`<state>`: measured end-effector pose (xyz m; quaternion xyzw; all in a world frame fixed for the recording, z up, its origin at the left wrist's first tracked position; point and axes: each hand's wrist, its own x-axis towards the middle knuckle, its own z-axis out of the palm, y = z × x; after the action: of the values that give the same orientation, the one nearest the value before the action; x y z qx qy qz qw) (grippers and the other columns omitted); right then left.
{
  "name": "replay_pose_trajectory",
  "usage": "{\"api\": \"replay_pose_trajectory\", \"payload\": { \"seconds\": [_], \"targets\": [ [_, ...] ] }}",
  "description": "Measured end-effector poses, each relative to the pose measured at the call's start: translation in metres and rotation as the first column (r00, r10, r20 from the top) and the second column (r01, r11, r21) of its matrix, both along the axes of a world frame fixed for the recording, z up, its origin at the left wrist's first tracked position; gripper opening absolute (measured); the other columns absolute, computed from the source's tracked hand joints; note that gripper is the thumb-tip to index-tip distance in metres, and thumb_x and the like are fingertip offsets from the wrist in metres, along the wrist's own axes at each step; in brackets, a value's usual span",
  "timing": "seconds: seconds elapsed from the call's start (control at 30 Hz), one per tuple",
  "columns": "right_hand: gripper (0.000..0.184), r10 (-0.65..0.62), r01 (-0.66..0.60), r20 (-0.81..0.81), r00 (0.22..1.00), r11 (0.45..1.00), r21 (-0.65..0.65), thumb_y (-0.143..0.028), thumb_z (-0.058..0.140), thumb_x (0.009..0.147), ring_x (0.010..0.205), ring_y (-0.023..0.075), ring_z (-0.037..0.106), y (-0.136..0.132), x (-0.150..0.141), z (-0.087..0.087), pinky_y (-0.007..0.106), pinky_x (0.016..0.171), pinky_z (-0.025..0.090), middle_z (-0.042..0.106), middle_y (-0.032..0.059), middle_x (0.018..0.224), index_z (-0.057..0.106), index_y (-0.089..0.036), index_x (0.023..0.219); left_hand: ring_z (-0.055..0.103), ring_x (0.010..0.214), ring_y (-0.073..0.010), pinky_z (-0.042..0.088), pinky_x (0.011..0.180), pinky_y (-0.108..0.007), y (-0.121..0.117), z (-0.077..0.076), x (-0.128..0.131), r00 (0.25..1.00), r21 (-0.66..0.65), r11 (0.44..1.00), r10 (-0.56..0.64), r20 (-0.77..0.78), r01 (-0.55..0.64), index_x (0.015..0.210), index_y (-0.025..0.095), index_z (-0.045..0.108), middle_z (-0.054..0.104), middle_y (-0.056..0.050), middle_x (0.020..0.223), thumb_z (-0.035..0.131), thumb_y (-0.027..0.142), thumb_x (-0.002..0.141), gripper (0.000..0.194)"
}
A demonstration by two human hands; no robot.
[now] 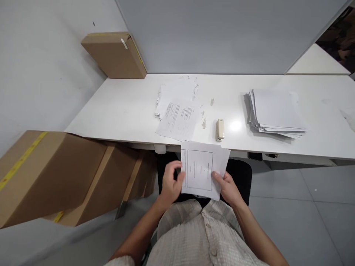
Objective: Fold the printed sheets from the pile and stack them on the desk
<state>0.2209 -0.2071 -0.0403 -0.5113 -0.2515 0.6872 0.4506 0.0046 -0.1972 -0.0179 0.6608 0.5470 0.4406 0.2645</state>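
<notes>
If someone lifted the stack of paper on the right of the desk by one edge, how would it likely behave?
The stack of paper would probably sag and fan out, since its sheets look loose and their edges are uneven. It may feel fairly heavy for its size, being many sheets deep.

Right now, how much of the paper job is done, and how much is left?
Maybe partway. The thick stack on the right may be done, but I can't tell for sure. The right hand grips printed sheets; the left hand is at their other edge. The spread-out pile farther left may still be waiting. The stapler lies between the piles.
</notes>
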Motion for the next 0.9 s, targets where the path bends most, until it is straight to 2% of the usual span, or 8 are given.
{"api": "replay_pose_trajectory", "payload": {
  "seconds": [0.07, 0.13, 0.23, 0.33, 0.47, 0.67, 0.77, 0.9],
  "targets": [
    [0.037, 0.032, -0.033, 0.024, 0.999, 0.999, 0.012, -0.045, 0.069, 0.073, 0.081, 0.0215, 0.067, -0.003, 0.002, 0.000, 0.038, 0.079, 0.052, 0.072, 0.0049, 0.097, 0.067, -0.021, 0.102, 0.059, 0.104, -0.0213, 0.049, 0.088, -0.039, 0.008, -0.004, -0.003, 0.972, -0.182, 0.975, 0.159, 0.175, -0.127, 0.115, 0.018, 0.050, 0.061, -0.013, 0.112, 0.038, 0.041, 0.092, 0.035],
    [0.038, 0.087, -0.089, 0.044, 0.995, 0.995, 0.033, -0.045, 0.067, 0.075, 0.084, 0.0225, 0.067, -0.004, 0.001, 0.003, 0.040, 0.082, 0.051, 0.072, 0.0058, 0.097, 0.067, -0.021, 0.103, 0.058, 0.108, -0.0203, 0.048, 0.089, -0.036, 0.012, -0.003, 0.002, 0.941, -0.283, 0.956, 0.161, 0.296, -0.074, 0.121, 0.019, 0.046, 0.059, -0.013, 0.117, 0.033, 0.043, 0.093, 0.039],
    [0.037, 0.156, -0.169, 0.124, 0.980, 0.980, 0.101, -0.045, 0.064, 0.078, 0.093, 0.0247, 0.065, -0.001, -0.004, 0.013, 0.042, 0.086, 0.050, 0.071, 0.0066, 0.100, 0.068, -0.020, 0.104, 0.060, 0.102, -0.0193, 0.049, 0.086, -0.034, 0.016, 0.008, 0.018, 0.915, -0.295, 0.955, 0.130, 0.381, -0.013, 0.118, 0.020, 0.049, 0.062, -0.011, 0.113, 0.034, 0.044, 0.093, 0.038],
    [0.035, 0.156, -0.211, 0.244, 0.957, 0.953, 0.217, -0.044, 0.063, 0.078, 0.099, 0.0263, 0.063, 0.011, -0.009, 0.029, 0.043, 0.090, 0.048, 0.071, 0.0063, 0.102, 0.069, -0.020, 0.102, 0.061, 0.096, -0.0184, 0.050, 0.082, -0.032, 0.026, 0.026, 0.029, 0.921, -0.227, 0.972, 0.139, 0.363, -0.057, 0.113, 0.020, 0.052, 0.064, -0.009, 0.106, 0.036, 0.044, 0.092, 0.035],
    [0.029, 0.051, -0.225, 0.403, 0.914, 0.890, 0.396, -0.041, 0.065, 0.076, 0.094, 0.0272, 0.064, 0.042, -0.010, 0.059, 0.043, 0.085, 0.050, 0.072, 0.0059, 0.097, 0.072, -0.019, 0.094, 0.061, 0.090, -0.0165, 0.049, 0.082, -0.029, 0.051, 0.054, 0.029, 0.932, -0.025, 0.979, 0.200, 0.303, -0.201, 0.099, 0.020, 0.056, 0.065, -0.005, 0.094, 0.040, 0.044, 0.091, 0.029],
    [0.021, -0.122, -0.186, 0.405, 0.906, 0.746, 0.640, -0.033, 0.068, 0.075, 0.091, 0.0239, 0.064, 0.105, -0.015, 0.110, 0.037, 0.079, 0.051, 0.072, 0.0021, 0.094, 0.071, -0.022, 0.092, 0.059, 0.088, -0.0154, 0.048, 0.079, -0.027, 0.094, 0.088, 0.020, 0.913, 0.270, 0.893, 0.276, 0.300, -0.359, 0.099, 0.022, 0.055, 0.059, -0.003, 0.087, 0.037, 0.049, 0.091, 0.033],
    [0.021, -0.119, -0.170, 0.360, 0.925, 0.718, 0.675, -0.033, 0.069, 0.073, 0.090, 0.0221, 0.064, 0.126, -0.021, 0.113, 0.037, 0.081, 0.049, 0.071, 0.0017, 0.092, 0.070, -0.021, 0.091, 0.058, 0.087, -0.0151, 0.047, 0.080, -0.028, 0.107, 0.087, 0.016, 0.919, 0.350, 0.865, 0.261, 0.295, -0.358, 0.100, 0.022, 0.054, 0.058, -0.003, 0.088, 0.037, 0.048, 0.091, 0.033],
    [0.026, -0.068, -0.113, 0.252, 0.965, 0.763, 0.637, -0.034, 0.069, 0.073, 0.092, 0.0214, 0.063, 0.136, -0.026, 0.096, 0.039, 0.085, 0.048, 0.070, 0.0028, 0.094, 0.067, -0.021, 0.095, 0.058, 0.093, -0.0156, 0.046, 0.082, -0.028, 0.114, 0.074, 0.013, 0.952, 0.332, 0.914, 0.145, 0.269, -0.233, 0.104, 0.021, 0.053, 0.060, -0.006, 0.098, 0.039, 0.044, 0.092, 0.030]
  ]
}}
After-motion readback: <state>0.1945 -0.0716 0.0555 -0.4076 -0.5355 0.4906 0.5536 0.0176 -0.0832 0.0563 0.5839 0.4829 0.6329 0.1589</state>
